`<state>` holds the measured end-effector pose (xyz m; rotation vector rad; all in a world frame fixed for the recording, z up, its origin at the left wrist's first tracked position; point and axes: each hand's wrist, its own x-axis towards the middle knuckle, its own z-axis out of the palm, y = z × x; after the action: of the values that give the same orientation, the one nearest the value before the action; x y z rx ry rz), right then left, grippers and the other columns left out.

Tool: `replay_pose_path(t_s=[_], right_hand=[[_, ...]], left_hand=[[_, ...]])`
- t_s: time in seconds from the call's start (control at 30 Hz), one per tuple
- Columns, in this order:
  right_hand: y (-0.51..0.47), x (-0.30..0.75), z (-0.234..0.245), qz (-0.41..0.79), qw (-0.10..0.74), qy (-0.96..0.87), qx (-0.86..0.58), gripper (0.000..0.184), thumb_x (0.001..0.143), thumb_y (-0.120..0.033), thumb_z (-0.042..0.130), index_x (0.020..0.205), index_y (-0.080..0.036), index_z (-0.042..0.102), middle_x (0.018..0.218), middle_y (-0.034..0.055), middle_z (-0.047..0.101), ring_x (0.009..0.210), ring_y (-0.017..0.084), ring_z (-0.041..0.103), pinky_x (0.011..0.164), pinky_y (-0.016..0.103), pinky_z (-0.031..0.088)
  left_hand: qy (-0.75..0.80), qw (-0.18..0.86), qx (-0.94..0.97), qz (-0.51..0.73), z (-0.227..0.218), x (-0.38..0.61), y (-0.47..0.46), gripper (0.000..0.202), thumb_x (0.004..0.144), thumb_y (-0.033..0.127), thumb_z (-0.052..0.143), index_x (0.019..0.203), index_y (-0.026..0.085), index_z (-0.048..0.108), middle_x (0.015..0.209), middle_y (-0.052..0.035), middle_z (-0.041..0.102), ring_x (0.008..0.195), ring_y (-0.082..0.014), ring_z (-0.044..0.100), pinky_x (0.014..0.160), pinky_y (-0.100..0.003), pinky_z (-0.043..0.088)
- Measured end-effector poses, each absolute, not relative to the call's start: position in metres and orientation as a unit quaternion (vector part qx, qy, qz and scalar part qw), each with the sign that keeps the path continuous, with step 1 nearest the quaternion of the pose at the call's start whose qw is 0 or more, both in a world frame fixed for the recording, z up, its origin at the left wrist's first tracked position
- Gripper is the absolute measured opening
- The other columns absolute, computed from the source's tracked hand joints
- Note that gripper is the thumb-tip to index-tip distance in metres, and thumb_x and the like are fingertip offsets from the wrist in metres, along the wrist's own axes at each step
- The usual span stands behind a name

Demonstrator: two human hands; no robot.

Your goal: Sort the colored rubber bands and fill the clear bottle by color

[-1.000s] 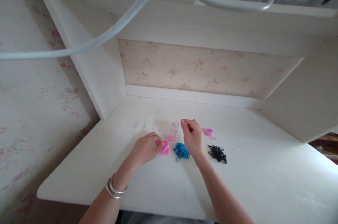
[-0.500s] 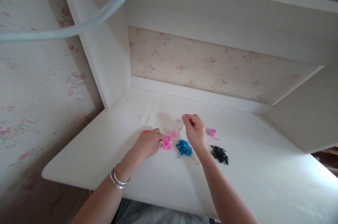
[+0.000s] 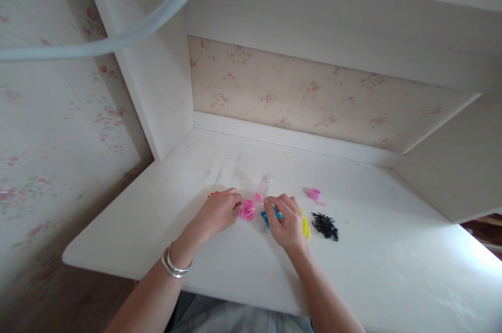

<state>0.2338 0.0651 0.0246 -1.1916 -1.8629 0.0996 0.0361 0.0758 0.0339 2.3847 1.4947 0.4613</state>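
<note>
Right in the middle of the table [image 3: 235, 265] it's the blue heap [image 3: 265, 219] of small bands, partly covered by the right hand [image 3: 283, 217], thumb and fingers drawn narrow over it; whether that grip has anything in it, I can't tell. Just to the left, the pink heap [image 3: 248, 210], and the left hand [image 3: 220, 211] is right at its edge, fingers curled close, their hold hidden from view. Behind the two heaps, a clear container [image 3: 265, 182], pink at its near end, standing or lying I can't say. Over beyond the right hand, the yellow heap [image 3: 306, 226], then the black heap [image 3: 325, 226], with a pink cap [image 3: 314, 194] behind them. Red pieces [image 3: 213, 194] peek out past the left hand, and two silver bangles [image 3: 174, 265] circle that wrist.
</note>
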Motion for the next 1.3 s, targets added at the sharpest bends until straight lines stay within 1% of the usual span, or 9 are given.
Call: replay_pose_path(t_s=[0.07,0.17,0.3,0.53,0.67,0.73,0.83,1.0,1.3], right_hand=[[0.056,0.233,0.016,0.015,0.370,-0.808,-0.458,0.020,0.088,-0.024,0.048,0.080,-0.021,0.067,0.068,0.0015,0.057,0.065,0.013,0.050,0.071,0.030,0.033],[0.051,0.230,0.010,-0.023,0.285,-0.848,-0.445,0.021,0.087,-0.026,0.049,0.076,-0.021,0.066,0.069,0.0019,0.057,0.068,0.013,0.050,0.072,0.031,0.029],[0.054,0.226,0.006,-0.063,0.243,-0.854,-0.455,0.021,0.085,-0.031,0.051,0.072,-0.019,0.063,0.070,0.0023,0.057,0.071,0.014,0.049,0.072,0.031,0.025],[0.054,0.224,0.001,-0.073,0.223,-0.861,-0.451,0.025,0.089,-0.024,0.046,0.071,-0.019,0.063,0.068,0.0020,0.057,0.069,0.013,0.049,0.070,0.032,0.022],[0.052,0.226,0.003,-0.071,0.224,-0.859,-0.456,0.024,0.089,-0.024,0.047,0.071,-0.019,0.062,0.069,0.0016,0.057,0.070,0.013,0.049,0.071,0.033,0.023],[0.049,0.226,0.004,-0.074,0.228,-0.849,-0.470,0.022,0.087,-0.026,0.049,0.072,-0.019,0.062,0.070,0.0020,0.058,0.071,0.014,0.049,0.071,0.033,0.023],[0.042,0.223,0.002,-0.086,0.229,-0.832,-0.498,0.017,0.086,-0.028,0.052,0.076,-0.020,0.063,0.074,0.0031,0.059,0.074,0.016,0.049,0.071,0.034,0.022],[0.034,0.219,-0.004,-0.097,0.228,-0.820,-0.516,0.018,0.087,-0.020,0.050,0.074,-0.020,0.061,0.073,0.0034,0.058,0.074,0.016,0.048,0.069,0.034,0.022],[0.034,0.222,-0.002,-0.101,0.233,-0.813,-0.525,0.017,0.090,-0.018,0.046,0.080,-0.020,0.059,0.076,0.0024,0.057,0.074,0.016,0.048,0.070,0.033,0.022]], left_hand=[[0.502,0.153,0.835,0.163,0.034,0.036,0.075,0.022,0.084,0.019,0.045,0.082,0.024,0.067,0.085,-0.0016,0.065,0.080,-0.0155,0.061,0.071,-0.024,0.043],[0.487,0.163,0.842,0.165,0.033,0.037,0.074,0.020,0.079,0.016,0.051,0.085,0.025,0.067,0.088,-0.0016,0.066,0.083,-0.0162,0.061,0.075,-0.025,0.044],[0.485,0.165,0.844,0.161,0.030,0.040,0.074,0.021,0.076,0.016,0.054,0.091,0.024,0.067,0.092,-0.0028,0.068,0.089,-0.0182,0.061,0.080,-0.027,0.044],[0.465,0.183,0.847,0.180,0.028,0.043,0.074,0.024,0.083,0.016,0.047,0.094,0.024,0.067,0.096,-0.0027,0.070,0.091,-0.0176,0.062,0.081,-0.027,0.045],[0.467,0.196,0.839,0.199,0.028,0.044,0.076,0.026,0.085,0.018,0.046,0.099,0.024,0.067,0.099,-0.0028,0.070,0.092,-0.0170,0.062,0.084,-0.028,0.045],[0.468,0.206,0.833,0.211,0.028,0.044,0.077,0.025,0.085,0.020,0.048,0.098,0.024,0.068,0.099,-0.0024,0.070,0.092,-0.0167,0.062,0.085,-0.027,0.045],[0.469,0.216,0.824,0.235,0.028,0.045,0.079,0.022,0.084,0.023,0.049,0.093,0.023,0.069,0.095,-0.0019,0.071,0.088,-0.0159,0.063,0.082,-0.026,0.046],[0.475,0.208,0.813,0.264,0.027,0.046,0.081,0.023,0.086,0.025,0.047,0.087,0.020,0.069,0.088,-0.0033,0.070,0.081,-0.0156,0.062,0.076,-0.026,0.046],[0.499,0.259,0.746,0.355,0.021,0.047,0.089,0.024,0.085,0.034,0.048,0.088,0.019,0.067,0.087,-0.0027,0.070,0.077,-0.0152,0.063,0.070,-0.023,0.047]])
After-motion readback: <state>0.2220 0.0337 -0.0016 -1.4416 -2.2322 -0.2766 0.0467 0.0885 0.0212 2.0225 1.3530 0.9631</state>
